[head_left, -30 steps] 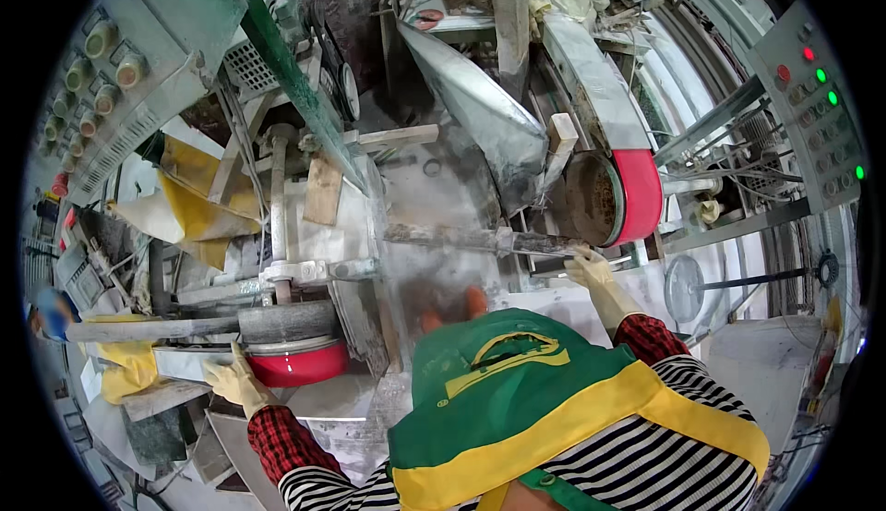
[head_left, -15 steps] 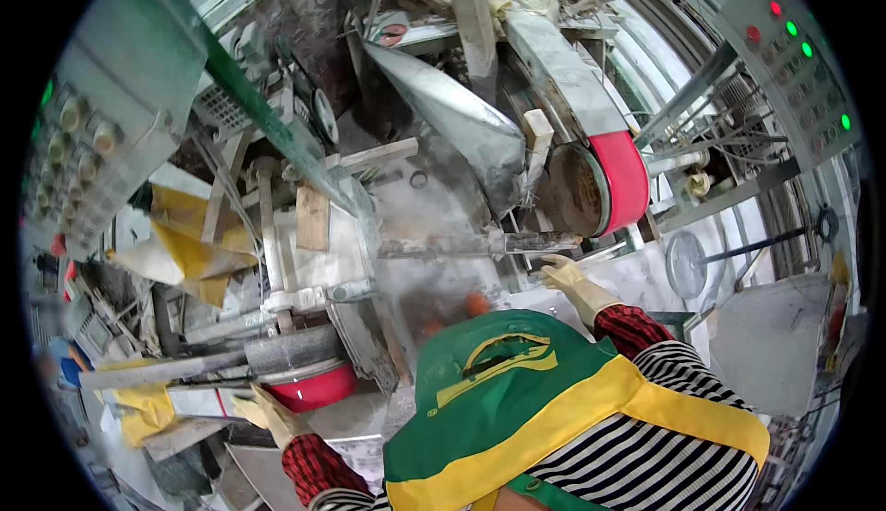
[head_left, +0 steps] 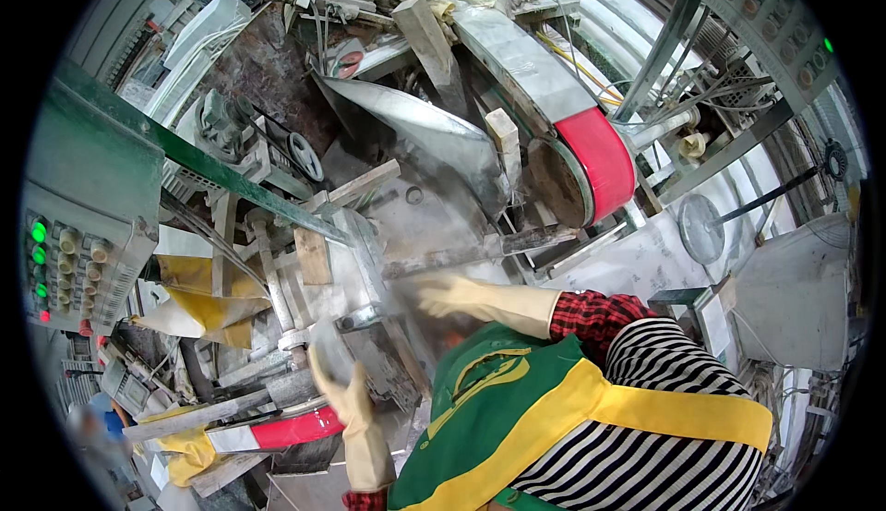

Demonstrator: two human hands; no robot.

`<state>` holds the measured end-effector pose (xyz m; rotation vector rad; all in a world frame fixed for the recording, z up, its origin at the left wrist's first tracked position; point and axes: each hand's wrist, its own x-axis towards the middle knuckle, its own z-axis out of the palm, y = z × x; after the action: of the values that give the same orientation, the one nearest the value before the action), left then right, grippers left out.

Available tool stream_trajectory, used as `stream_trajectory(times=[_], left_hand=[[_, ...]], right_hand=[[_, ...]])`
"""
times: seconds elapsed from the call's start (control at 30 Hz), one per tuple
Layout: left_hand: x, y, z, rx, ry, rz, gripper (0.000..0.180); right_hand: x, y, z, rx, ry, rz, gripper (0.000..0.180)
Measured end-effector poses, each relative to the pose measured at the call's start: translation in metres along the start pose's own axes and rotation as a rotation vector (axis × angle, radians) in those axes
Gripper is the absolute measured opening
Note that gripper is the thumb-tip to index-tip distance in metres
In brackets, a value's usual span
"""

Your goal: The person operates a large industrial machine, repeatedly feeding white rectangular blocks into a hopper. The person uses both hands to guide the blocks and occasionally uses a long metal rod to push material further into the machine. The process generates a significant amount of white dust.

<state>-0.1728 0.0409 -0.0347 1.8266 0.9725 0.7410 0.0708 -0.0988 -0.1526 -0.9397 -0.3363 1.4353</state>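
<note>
Cream rubber gloves cover both hands. My left hand (head_left: 347,398) is raised beside the left machine's red belt end (head_left: 297,430), thumb and fingers spread apart. A faint grey blur shows between its fingers; I cannot make out what it is. My right hand (head_left: 454,298) reaches left across my front, over the pale surface near a dusty horizontal bar (head_left: 484,251). Its fingers are stretched out, the tips smeared by motion, and nothing held shows in it. A green apron with yellow trim (head_left: 498,372) hides part of the area below the hands.
To the right sits a red-covered belt end (head_left: 604,165); a curved metal sheet (head_left: 420,123) stands ahead. Button panels hang at left (head_left: 78,266) and upper right (head_left: 771,12). A green beam (head_left: 203,165) runs across the left. A round plate on a rod (head_left: 701,229) stands at right.
My right hand has swung left from beside the right red belt end to the middle. My left hand has lifted off the left belt end and moved right. The view has shifted.
</note>
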Motion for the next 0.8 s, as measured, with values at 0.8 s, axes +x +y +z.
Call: stream_trajectory(times=[0.8], left_hand=[[0.016,0.003,0.027,0.099,-0.219,-0.148,0.041]], right_hand=[[-0.079,-0.19,-0.301,-0.347,1.573,-0.549,0.076]])
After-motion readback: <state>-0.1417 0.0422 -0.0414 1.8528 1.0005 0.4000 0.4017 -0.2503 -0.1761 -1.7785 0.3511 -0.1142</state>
